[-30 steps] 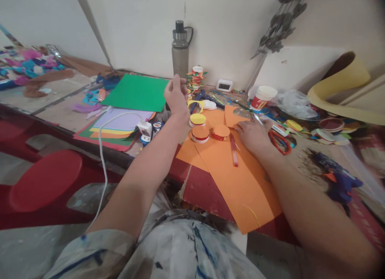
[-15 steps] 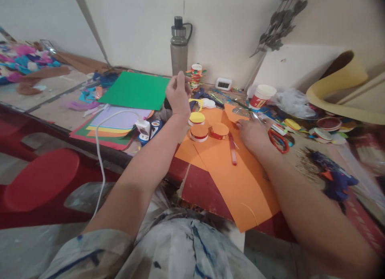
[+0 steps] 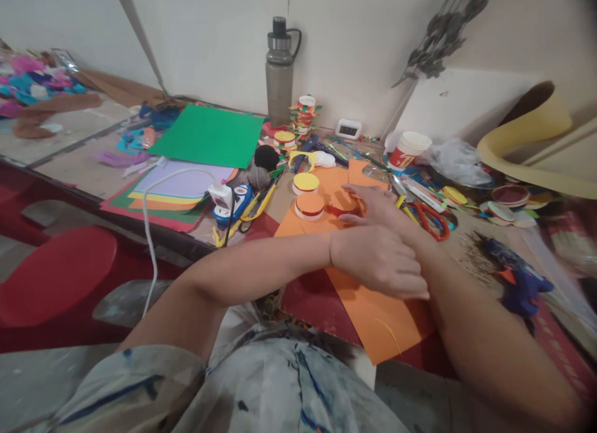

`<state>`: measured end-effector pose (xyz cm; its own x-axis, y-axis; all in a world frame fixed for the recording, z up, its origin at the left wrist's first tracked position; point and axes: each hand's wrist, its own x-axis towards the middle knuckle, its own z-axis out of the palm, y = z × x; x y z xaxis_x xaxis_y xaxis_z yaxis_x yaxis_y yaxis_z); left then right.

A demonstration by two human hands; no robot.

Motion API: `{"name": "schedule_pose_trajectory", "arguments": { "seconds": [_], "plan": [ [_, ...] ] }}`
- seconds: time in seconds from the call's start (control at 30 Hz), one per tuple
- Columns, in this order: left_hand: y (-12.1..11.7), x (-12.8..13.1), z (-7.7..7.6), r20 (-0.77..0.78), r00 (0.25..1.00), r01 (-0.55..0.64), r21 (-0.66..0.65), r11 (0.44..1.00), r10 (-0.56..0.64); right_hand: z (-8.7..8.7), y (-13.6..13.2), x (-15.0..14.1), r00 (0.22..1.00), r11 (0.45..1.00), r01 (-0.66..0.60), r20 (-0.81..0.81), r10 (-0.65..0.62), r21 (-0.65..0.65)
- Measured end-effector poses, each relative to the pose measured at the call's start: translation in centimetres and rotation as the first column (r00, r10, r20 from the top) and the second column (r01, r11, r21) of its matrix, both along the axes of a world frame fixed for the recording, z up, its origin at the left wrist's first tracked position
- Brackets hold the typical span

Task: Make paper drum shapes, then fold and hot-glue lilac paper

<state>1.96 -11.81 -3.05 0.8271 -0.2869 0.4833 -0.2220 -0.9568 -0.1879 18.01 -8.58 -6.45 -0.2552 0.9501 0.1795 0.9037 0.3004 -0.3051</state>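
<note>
Right hand (image 3: 370,204): at the red-sided disc (image 3: 341,204), fingers parted around it, thumb at the near side. Can't tell if it's actually clamped. Left hand (image 3: 382,259): crossed over to the right, back up, fingers curled, above the orange paper (image 3: 373,324) and next to the right forearm. Palm hidden, so can't tell if it holds anything or is fully closed. Can't tell if it touches that forearm.

Red-sided disc sits on the orange paper. Just left of it: orange-topped disc (image 3: 309,206), white side with a red band. Yellow-topped disc (image 3: 306,183) is right behind that one.

Right side: red-handled scissors (image 3: 433,223), then glue gun (image 3: 522,284) further right. Red-and-white cup (image 3: 408,151) upright behind the scissors, clear plastic (image 3: 459,159) beside it.

Back: bottle (image 3: 278,88) upright near the wall, cup stack (image 3: 305,114) beside it, small white clock (image 3: 349,129) to the right, display unreadable.

Left side: green sheet (image 3: 209,134) partly over a pile of coloured paper (image 3: 175,183). White plug (image 3: 222,198) on a blue power strip (image 3: 237,203), black ball (image 3: 265,157) just behind. Red stool (image 3: 60,274) below the table edge.
</note>
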Motion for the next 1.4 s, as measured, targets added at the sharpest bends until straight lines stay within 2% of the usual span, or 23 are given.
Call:
{"name": "schedule_pose_trajectory", "arguments": {
  "seconds": [0.03,0.1,0.13,0.27,0.43,0.5,0.67,1.0,1.07,1.13,1.2,1.27,1.4],
  "plan": [
    [-0.7,0.2,0.2,-0.031,0.989,0.143,0.043,0.989,-0.142,0.2,-0.2,-0.3,1.000,1.000,0.011,0.013,-0.010,-0.019],
    [-1.5,0.3,0.5,-0.115,0.960,0.264,0.058,0.963,-0.257,0.5,-0.3,-0.5,1.000,0.999,0.013,-0.017,-0.014,-0.036],
    [-1.7,0.4,0.5,-0.159,0.951,0.278,0.049,0.959,-0.267,0.6,-0.3,-0.4,0.998,0.999,0.015,-0.068,-0.017,-0.034],
    [-1.6,0.4,0.6,-0.300,0.927,0.236,-0.006,0.972,-0.227,0.3,0.2,0.3,0.925,0.998,0.004,-0.379,-0.027,-0.062],
    [-1.5,0.5,0.3,-0.320,0.925,0.193,-0.074,0.979,-0.206,0.3,0.5,0.7,0.715,0.976,-0.141,-0.699,-0.016,-0.167],
    [-1.6,0.5,0.0,-0.305,0.931,0.187,-0.079,0.979,-0.202,0.6,0.3,0.6,0.664,0.961,-0.186,-0.747,-0.028,-0.202],
    [-1.5,0.7,-1.1,-0.219,0.958,0.177,-0.062,0.982,-0.186,1.2,-0.1,0.3,0.635,0.958,-0.170,-0.769,-0.073,-0.231],
    [-1.2,0.9,-1.8,-0.113,0.976,0.179,-0.054,0.982,-0.184,0.5,0.5,0.7,0.720,0.974,-0.110,-0.692,-0.061,-0.200],
    [-1.3,0.9,-1.9,-0.114,0.978,0.168,-0.053,0.984,-0.173,0.0,0.6,0.7,0.779,0.986,-0.025,-0.622,-0.083,-0.162],
    [-1.3,0.9,-1.9,-0.111,0.979,0.164,-0.062,0.985,-0.170,-0.5,0.6,0.7,0.858,0.994,0.081,-0.503,-0.106,-0.071],
    [-1.3,1.0,-1.9,-0.110,0.979,0.163,-0.069,0.984,-0.170,-0.8,0.6,0.7,0.918,0.990,0.135,-0.381,-0.114,0.029],
    [-1.4,1.0,-1.9,-0.126,0.978,0.160,-0.073,0.984,-0.168,-1.0,0.5,0.6,0.945,0.988,0.140,-0.309,-0.112,0.069],
    [-1.5,1.0,-1.7,-0.194,0.970,0.135,-0.079,0.988,-0.148,-1.1,0.5,0.6,0.955,0.988,0.126,-0.282,-0.096,0.088]
  ]
}}
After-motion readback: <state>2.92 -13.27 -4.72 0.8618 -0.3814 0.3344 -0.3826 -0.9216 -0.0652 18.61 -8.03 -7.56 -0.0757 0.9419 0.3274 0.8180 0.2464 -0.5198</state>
